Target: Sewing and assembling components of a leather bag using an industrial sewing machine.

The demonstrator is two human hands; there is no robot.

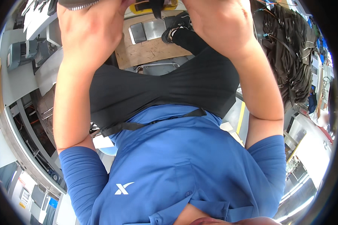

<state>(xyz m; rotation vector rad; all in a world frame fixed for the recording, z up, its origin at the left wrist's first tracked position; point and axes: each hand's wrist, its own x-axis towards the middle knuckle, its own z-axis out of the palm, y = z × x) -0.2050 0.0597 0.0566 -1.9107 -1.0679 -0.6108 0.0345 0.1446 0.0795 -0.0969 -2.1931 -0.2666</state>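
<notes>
Both my forearms reach up to the upper edge, where the frame cuts off my fingers. My left hand (pixel 90 35) is at the upper left, with its back and wrist showing. A dark fabric piece with a metal zipper edge (pixel 79 5) lies against the far side of that hand; whether the fingers grip it is hidden. My right hand (pixel 221 28) is at the upper right, its fingertips out of sight. Between the hands, at the top edge, is a yellow and black object (pixel 156 6) with a dark strap-like piece hanging from it; its kind is unclear.
Below the hands, metal foot pedals (pixel 154 30) sit on a wooden board (pixel 135 54), with my dark shoe (pixel 172 33) beside them. A heap of dark fabric pieces (pixel 289 52) hangs at the right. A grey motor (pixel 20 54) and a metal-edged table (pixel 20 150) are at left.
</notes>
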